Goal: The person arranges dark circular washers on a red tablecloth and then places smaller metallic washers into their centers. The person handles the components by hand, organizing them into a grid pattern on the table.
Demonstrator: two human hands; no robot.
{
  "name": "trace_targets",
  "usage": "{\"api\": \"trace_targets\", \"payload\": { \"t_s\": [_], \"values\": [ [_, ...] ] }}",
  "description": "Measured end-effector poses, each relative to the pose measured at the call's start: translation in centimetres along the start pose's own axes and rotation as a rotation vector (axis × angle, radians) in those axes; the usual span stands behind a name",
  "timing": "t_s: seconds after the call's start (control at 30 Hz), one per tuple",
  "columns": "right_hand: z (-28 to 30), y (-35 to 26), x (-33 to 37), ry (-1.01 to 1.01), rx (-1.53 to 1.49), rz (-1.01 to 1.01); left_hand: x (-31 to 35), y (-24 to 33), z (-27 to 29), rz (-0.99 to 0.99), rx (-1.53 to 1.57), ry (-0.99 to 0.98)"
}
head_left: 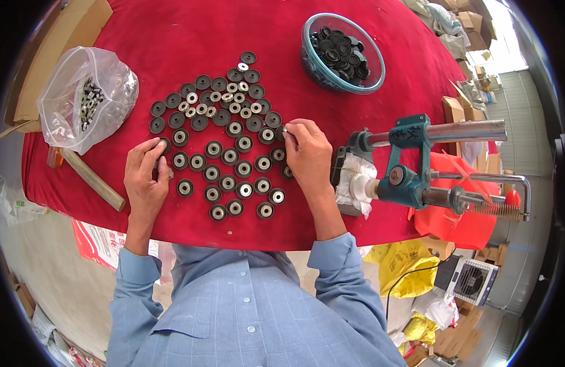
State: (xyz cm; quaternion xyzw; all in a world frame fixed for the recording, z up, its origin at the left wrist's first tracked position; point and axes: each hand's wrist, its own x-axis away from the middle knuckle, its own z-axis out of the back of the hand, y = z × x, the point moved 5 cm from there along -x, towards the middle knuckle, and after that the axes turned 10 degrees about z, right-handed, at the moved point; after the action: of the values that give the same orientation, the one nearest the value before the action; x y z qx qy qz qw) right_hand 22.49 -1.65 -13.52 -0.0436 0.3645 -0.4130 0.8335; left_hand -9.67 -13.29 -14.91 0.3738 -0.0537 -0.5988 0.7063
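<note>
Many round black wheels [213, 148] lie on the red tablecloth in front of me; those nearer me have silver bearings in their centres. Farther back are bare black wheels [199, 123], with loose silver bearings [201, 109] on and among them. At the left edge of the group, my left hand [146, 177] is closed with its fingertips on a black wheel [165, 145], partly covered by the fingers. On the right side, my right hand [310, 156] pinches a small silver bearing [285, 129] at the rim of another black wheel [279, 133].
A teal hand press [410, 147] with steel bars stands at the right. Behind is a clear bluish tub [376, 82] of black discs. An open plastic bag [120, 92] of small metal parts sits left, near a wooden stick [93, 179] and cardboard box [62, 49].
</note>
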Motion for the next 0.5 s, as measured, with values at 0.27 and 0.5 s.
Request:
{"api": "trace_targets", "payload": {
  "t_s": [0.27, 0.5],
  "values": [
    [0.3, -1.3, 0.3, -0.132, 0.122, 0.134, 0.0, 0.2, 0.2, 0.010, -0.007, -0.001],
    [-0.3, -2.9, 1.4, -0.166, 0.328, 0.166, 0.0, 0.3, 0.2, -0.016, -0.013, 0.012]
  ]
}}
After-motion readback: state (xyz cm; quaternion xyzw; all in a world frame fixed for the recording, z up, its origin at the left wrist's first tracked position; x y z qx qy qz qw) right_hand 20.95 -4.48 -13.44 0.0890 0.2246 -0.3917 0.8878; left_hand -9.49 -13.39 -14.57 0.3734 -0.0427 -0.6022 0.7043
